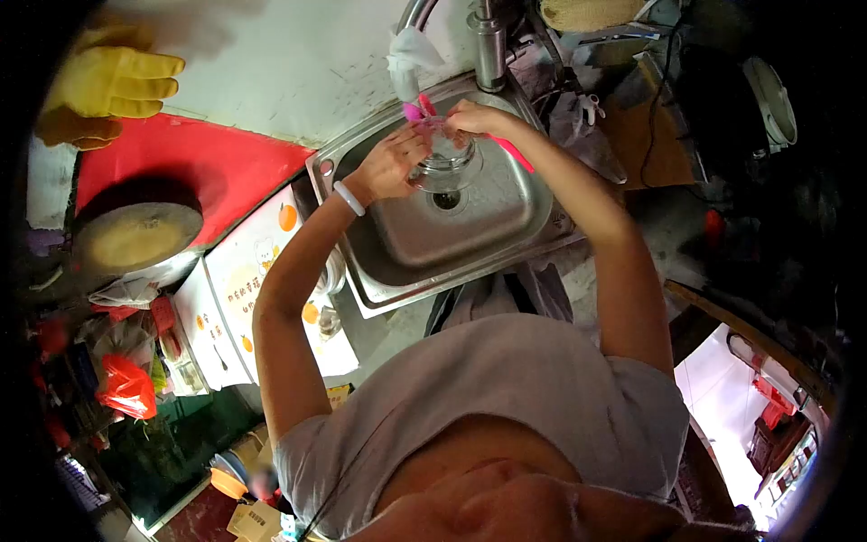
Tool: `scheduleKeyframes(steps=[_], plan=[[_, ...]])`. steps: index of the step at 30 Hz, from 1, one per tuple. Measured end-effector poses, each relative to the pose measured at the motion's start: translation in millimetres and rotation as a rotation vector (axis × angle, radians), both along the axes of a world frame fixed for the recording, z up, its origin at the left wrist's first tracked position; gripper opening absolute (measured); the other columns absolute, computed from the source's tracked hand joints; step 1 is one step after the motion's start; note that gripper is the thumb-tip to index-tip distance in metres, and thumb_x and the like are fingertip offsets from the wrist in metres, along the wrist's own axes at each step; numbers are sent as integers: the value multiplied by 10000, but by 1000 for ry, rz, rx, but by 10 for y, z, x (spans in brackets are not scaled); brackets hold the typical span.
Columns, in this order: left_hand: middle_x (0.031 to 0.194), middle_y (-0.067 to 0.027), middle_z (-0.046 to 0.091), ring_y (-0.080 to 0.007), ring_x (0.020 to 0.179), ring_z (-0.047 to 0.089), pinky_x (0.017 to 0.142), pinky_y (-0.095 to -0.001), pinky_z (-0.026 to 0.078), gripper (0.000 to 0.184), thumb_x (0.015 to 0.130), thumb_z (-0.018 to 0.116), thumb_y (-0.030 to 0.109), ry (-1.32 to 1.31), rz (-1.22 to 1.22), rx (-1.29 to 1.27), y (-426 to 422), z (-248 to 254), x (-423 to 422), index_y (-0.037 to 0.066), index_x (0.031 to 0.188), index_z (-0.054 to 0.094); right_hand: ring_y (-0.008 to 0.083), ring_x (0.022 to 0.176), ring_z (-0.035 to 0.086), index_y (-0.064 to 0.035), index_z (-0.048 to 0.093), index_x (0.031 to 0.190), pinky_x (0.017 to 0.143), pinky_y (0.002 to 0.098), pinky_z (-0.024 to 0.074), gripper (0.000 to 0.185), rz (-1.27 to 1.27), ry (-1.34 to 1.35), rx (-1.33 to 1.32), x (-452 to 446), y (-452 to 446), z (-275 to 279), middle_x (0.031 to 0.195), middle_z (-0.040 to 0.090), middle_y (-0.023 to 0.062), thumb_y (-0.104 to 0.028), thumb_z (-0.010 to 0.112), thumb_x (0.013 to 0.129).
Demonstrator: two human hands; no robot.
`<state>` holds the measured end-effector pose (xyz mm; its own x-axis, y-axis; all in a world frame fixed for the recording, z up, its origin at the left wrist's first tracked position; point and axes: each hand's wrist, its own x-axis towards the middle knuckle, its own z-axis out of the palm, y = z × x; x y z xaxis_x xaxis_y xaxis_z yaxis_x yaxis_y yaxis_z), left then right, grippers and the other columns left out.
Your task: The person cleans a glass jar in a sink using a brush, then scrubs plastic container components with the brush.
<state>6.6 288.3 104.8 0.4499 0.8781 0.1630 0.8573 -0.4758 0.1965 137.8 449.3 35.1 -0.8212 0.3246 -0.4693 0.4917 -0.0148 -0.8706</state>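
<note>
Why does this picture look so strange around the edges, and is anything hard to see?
In the head view, black, rounded edges suggest a wide lens; glare washes out the bright patch at lower right; the far right sinks into shadow; the steel sink carries soft highlights, and the clear vessel blends into it, so its outline is hard to tell.

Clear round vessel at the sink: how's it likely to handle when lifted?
The clear round vessel looks like glass, so probably stiff and fragile. Its smooth, shiny surface could be slippery if wet. Its round outline suggests it might roll on its side.
</note>
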Motion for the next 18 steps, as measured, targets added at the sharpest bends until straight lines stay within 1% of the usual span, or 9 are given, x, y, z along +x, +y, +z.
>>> scheduleKeyframes(steps=[1,2,3,5,6,10,12,13,18], plan=[[1079,-157,475,-309,1116,384,960,-374,294,528,452,688,116,-83,-76,-22,34,13,17,25,932,486,112,391,425,1,615,652,340,253,272,260,12,-51,-11,4,-7,43,555,569,97,-256,590,624],[843,-128,547,-308,911,517,822,-344,410,380,457,680,130,-35,-70,79,66,19,50,27,758,473,177,419,485,11,619,787,371,301,337,396,37,6,50,26,-13,37,637,596,142,-362,608,656],[843,-128,547,-308,911,517,822,-344,410,380,457,680,130,-33,-74,83,77,-6,71,27,758,473,177,419,485,11,619,787,371,301,337,396,33,8,53,26,14,-28,637,596,142,-362,608,656],[730,-110,538,-289,748,535,675,-358,432,368,472,679,177,-149,292,-229,99,-201,87,32,738,468,252,489,544,14,603,858,440,368,396,477,-207,-99,442,52,102,-233,725,605,169,-432,577,691],[649,-91,521,-283,621,510,572,-364,413,350,481,675,201,-233,341,-128,104,-369,67,38,705,461,310,619,576,-12,566,974,553,409,430,486,-133,-18,677,191,143,-319,760,593,194,-441,502,757],[632,-95,522,-288,614,517,568,-362,423,327,483,661,198,-230,504,-106,221,-639,25,39,695,471,319,649,577,-106,504,1102,578,403,441,366,-118,-75,741,693,-193,185,747,583,193,-333,407,832],[595,-96,514,-291,579,514,545,-365,420,312,474,655,190,-326,666,-143,305,-711,53,40,681,476,270,550,553,-231,386,1217,530,401,430,407,48,124,804,806,-438,227,603,540,129,-163,450,821],[595,-96,514,-291,579,514,545,-365,420,312,474,655,190,-329,667,-148,318,-725,93,40,681,476,283,540,548,-221,398,1209,535,408,439,395,122,123,1076,757,-581,225,626,543,134,-168,439,820],[582,-87,512,-289,577,518,530,-365,415,316,459,665,195,-326,621,-27,257,-734,129,52,659,467,318,672,583,-148,471,1116,605,426,455,306,15,-73,935,760,-268,193,732,572,206,-224,377,834]])
